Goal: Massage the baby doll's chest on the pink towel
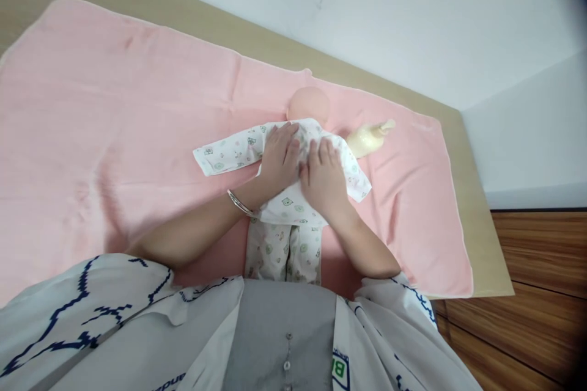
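A baby doll lies on its back on a pink blanket [114, 104], its bald head [309, 104] toward the wall. It wears a white printed top [233, 149] and matching trousers [282, 253]. One bare doll arm [367, 137] sticks out to the right; the right sleeve hangs empty. My left hand [279, 156] and my right hand [323, 177] rest side by side on the doll's chest, fingers curled on the cloth of the top. A silver bangle [239, 201] circles my left wrist.
The blanket covers a light wooden table [479, 195] pushed against a white wall [413, 18]. A wood floor [541, 293] shows at the right. My white printed jacket and grey shirt fill the bottom of the view.
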Demonstrator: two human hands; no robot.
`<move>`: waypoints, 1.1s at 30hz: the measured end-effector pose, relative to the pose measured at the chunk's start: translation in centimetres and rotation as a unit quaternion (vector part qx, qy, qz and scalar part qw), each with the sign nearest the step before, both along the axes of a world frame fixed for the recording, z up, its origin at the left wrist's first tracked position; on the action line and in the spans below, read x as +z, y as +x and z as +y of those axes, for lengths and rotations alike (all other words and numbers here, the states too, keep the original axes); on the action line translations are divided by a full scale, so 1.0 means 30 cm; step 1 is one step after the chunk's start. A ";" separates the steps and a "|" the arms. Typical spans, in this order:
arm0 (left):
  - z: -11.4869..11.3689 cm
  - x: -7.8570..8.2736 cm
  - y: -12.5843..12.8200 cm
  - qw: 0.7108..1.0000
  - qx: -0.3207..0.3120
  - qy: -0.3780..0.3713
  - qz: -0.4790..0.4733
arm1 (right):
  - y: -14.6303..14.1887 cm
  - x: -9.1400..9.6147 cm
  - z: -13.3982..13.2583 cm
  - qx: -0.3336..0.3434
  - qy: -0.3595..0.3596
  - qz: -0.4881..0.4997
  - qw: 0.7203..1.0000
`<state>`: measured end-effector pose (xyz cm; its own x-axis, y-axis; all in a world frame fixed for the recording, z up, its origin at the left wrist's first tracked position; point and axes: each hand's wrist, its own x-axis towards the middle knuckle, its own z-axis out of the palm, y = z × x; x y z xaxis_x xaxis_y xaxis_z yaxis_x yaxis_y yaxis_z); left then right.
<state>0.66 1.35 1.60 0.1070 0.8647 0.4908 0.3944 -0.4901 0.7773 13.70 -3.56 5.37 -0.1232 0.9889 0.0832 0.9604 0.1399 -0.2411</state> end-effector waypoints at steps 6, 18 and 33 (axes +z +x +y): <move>0.000 -0.006 0.000 1.000 -0.003 -0.010 -0.013 | 0.036 -0.009 0.046 0.104 -0.011 0.017 0.994; 0.000 -0.009 -0.004 1.000 0.006 -0.017 -0.020 | -0.026 0.006 -0.051 0.110 -0.002 -0.019 0.994; -0.005 -0.006 -0.005 0.999 0.021 -0.021 0.030 | -0.016 -0.017 -0.026 0.139 0.016 -0.031 0.990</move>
